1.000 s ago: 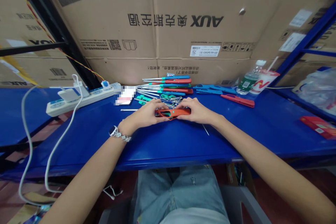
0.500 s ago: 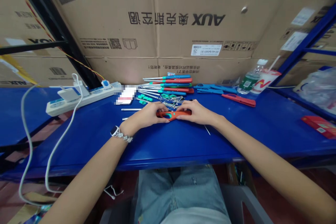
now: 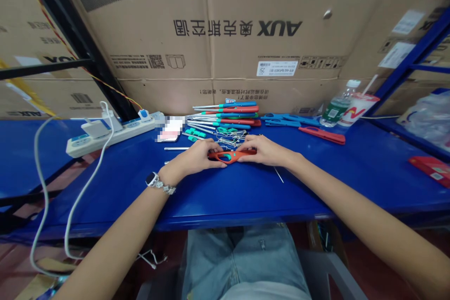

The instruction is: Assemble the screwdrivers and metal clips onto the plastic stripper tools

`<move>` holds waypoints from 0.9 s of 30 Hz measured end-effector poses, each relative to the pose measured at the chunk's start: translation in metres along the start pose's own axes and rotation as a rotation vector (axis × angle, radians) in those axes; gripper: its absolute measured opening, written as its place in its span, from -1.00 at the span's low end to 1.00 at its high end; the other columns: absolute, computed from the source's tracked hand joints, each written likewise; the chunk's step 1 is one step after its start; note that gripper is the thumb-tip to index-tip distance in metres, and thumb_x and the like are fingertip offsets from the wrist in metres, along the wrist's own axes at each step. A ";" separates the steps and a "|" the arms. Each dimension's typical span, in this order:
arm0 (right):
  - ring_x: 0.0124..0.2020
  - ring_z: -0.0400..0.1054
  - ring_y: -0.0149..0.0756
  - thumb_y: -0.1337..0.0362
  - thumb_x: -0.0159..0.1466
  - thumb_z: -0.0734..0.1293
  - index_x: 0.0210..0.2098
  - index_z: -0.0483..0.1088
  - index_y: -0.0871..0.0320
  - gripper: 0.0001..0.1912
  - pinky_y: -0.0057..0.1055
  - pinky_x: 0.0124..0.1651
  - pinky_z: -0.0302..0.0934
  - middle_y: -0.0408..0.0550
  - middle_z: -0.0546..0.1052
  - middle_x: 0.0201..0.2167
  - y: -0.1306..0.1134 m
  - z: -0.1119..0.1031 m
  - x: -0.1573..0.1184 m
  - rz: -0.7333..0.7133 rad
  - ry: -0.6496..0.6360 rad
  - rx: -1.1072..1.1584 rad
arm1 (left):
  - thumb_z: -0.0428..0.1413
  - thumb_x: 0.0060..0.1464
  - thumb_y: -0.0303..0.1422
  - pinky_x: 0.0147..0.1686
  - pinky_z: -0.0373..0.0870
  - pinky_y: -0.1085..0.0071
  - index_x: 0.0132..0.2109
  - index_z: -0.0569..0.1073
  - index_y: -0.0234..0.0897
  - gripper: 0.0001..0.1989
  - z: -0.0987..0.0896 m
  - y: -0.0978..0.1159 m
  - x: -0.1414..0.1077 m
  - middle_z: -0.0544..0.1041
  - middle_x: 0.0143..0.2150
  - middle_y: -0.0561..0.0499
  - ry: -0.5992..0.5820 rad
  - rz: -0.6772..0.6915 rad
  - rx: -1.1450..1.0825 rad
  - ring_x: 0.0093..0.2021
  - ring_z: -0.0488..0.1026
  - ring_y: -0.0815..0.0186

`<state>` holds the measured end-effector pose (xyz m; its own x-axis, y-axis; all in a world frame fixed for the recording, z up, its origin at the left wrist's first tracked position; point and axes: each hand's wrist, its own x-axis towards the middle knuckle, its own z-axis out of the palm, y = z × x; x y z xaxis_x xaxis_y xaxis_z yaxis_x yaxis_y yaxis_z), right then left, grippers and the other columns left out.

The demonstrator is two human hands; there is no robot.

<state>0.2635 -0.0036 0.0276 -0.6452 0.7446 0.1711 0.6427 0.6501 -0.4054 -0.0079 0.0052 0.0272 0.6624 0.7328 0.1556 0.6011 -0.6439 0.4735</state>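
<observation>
My left hand (image 3: 197, 157) and my right hand (image 3: 269, 151) pinch the two ends of an orange-red lighter handle (image 3: 232, 156). It is the long-nosed kind, with a finger loop and a green part showing inside. My fingers cover both its ends. Just beyond lie small clear parts with thin wires (image 3: 232, 139) and several green trigger pieces (image 3: 195, 133). Behind them is a pile of long-nosed lighters (image 3: 239, 116) with red or blue handles and metal tubes. A loose metal tube (image 3: 176, 149) lies by my left hand, and a thin white stick (image 3: 279, 175) by my right.
Blue handle shells (image 3: 291, 119) and a red shell (image 3: 321, 135) lie back right, near a bottle (image 3: 332, 110) and a paper cup (image 3: 358, 110). A power strip (image 3: 101, 140) and a phone (image 3: 171, 129) are on the left. Cardboard (image 3: 232, 56) walls the back of the blue table (image 3: 218, 201).
The camera view has shifted slightly. Both hands keep the same pinch on the orange-red lighter handle, with hardly any visible movement.
</observation>
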 end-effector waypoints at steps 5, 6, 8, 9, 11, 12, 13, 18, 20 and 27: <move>-0.26 0.35 -0.23 0.08 0.35 0.42 0.04 0.59 0.07 -0.66 -0.31 -0.19 0.20 -0.01 0.46 -0.24 -0.004 -0.002 -0.001 -0.008 -0.007 -0.022 | 0.31 0.08 -0.11 -0.13 0.40 0.24 -0.04 0.58 -0.28 -0.60 -0.002 -0.003 -0.004 0.54 -0.12 -0.09 -0.005 0.016 -0.047 -0.16 0.48 0.17; -0.26 0.35 -0.23 0.08 0.35 0.42 0.05 0.58 0.07 -0.65 -0.31 -0.20 0.19 -0.01 0.46 -0.23 -0.005 -0.003 -0.001 -0.002 -0.013 -0.025 | 0.31 0.08 -0.08 -0.14 0.40 0.24 -0.04 0.58 -0.28 -0.59 -0.001 -0.003 -0.004 0.53 -0.13 -0.09 0.003 0.022 -0.042 -0.16 0.48 0.17; -0.27 0.35 -0.22 0.07 0.35 0.41 0.06 0.58 0.07 -0.65 -0.31 -0.21 0.19 -0.01 0.47 -0.22 -0.007 -0.003 -0.001 0.006 -0.021 -0.035 | 0.29 0.09 -0.01 -0.17 0.40 0.23 -0.07 0.57 -0.29 -0.56 0.002 -0.001 -0.004 0.52 -0.16 -0.09 0.028 0.023 -0.025 -0.19 0.46 0.16; -0.27 0.36 -0.22 0.06 0.36 0.41 0.07 0.58 0.07 -0.64 -0.31 -0.21 0.19 -0.01 0.47 -0.21 -0.007 -0.003 -0.001 0.007 -0.021 -0.039 | 0.28 0.10 0.01 -0.19 0.40 0.24 -0.09 0.57 -0.28 -0.56 0.004 0.000 -0.003 0.51 -0.17 -0.09 0.041 0.023 -0.020 -0.20 0.46 0.17; -0.26 0.36 -0.22 0.06 0.36 0.40 0.07 0.57 0.06 -0.65 -0.31 -0.21 0.19 -0.01 0.47 -0.21 -0.008 -0.003 -0.001 0.003 -0.017 -0.052 | 0.26 0.13 0.01 -0.22 0.39 0.25 -0.15 0.55 -0.28 -0.59 0.008 0.001 -0.001 0.51 -0.18 -0.09 0.062 0.019 -0.021 -0.22 0.45 0.17; -0.25 0.36 -0.21 0.06 0.36 0.40 0.06 0.57 0.06 -0.65 -0.31 -0.20 0.19 -0.01 0.47 -0.21 -0.008 -0.002 -0.001 -0.001 -0.012 -0.058 | 0.26 0.13 -0.01 -0.23 0.39 0.26 -0.17 0.54 -0.27 -0.61 0.009 0.001 -0.001 0.51 -0.18 -0.09 0.067 0.017 -0.025 -0.22 0.44 0.18; -0.25 0.36 -0.21 0.07 0.36 0.40 0.05 0.57 0.06 -0.67 -0.31 -0.20 0.19 -0.01 0.47 -0.22 -0.007 -0.002 -0.001 -0.005 -0.006 -0.061 | 0.27 0.13 -0.02 -0.23 0.38 0.26 -0.18 0.53 -0.27 -0.62 0.011 0.001 0.000 0.51 -0.18 -0.09 0.069 0.015 -0.027 -0.22 0.44 0.18; -0.28 0.35 -0.24 0.08 0.38 0.39 0.02 0.57 0.07 -0.69 -0.32 -0.22 0.20 -0.02 0.46 -0.24 -0.006 -0.002 -0.002 -0.012 -0.002 -0.051 | 0.32 0.06 -0.05 -0.22 0.37 0.26 -0.16 0.50 -0.27 -0.60 0.014 -0.002 0.002 0.51 -0.18 -0.08 0.074 -0.011 -0.027 -0.20 0.44 0.15; -0.28 0.35 -0.25 0.08 0.37 0.40 0.03 0.57 0.09 -0.68 -0.32 -0.22 0.20 -0.01 0.47 -0.22 -0.006 -0.003 -0.003 -0.001 -0.013 -0.041 | 0.32 0.07 -0.05 -0.23 0.36 0.26 -0.17 0.50 -0.28 -0.60 0.014 -0.002 0.002 0.51 -0.18 -0.08 0.067 -0.012 -0.020 -0.20 0.44 0.15; -0.23 0.40 -0.21 0.10 0.32 0.45 -0.03 0.60 0.10 -0.70 -0.29 -0.17 0.23 0.00 0.52 -0.20 -0.006 -0.003 -0.003 0.002 0.006 0.006 | 0.29 0.11 -0.05 -0.19 0.36 0.26 -0.14 0.49 -0.28 -0.62 0.014 0.003 0.000 0.50 -0.14 -0.08 0.079 0.042 -0.001 -0.17 0.44 0.16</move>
<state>0.2631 -0.0091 0.0318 -0.6411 0.7470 0.1761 0.6415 0.6475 -0.4114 0.0007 0.0003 0.0165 0.6497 0.7202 0.2434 0.5729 -0.6743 0.4660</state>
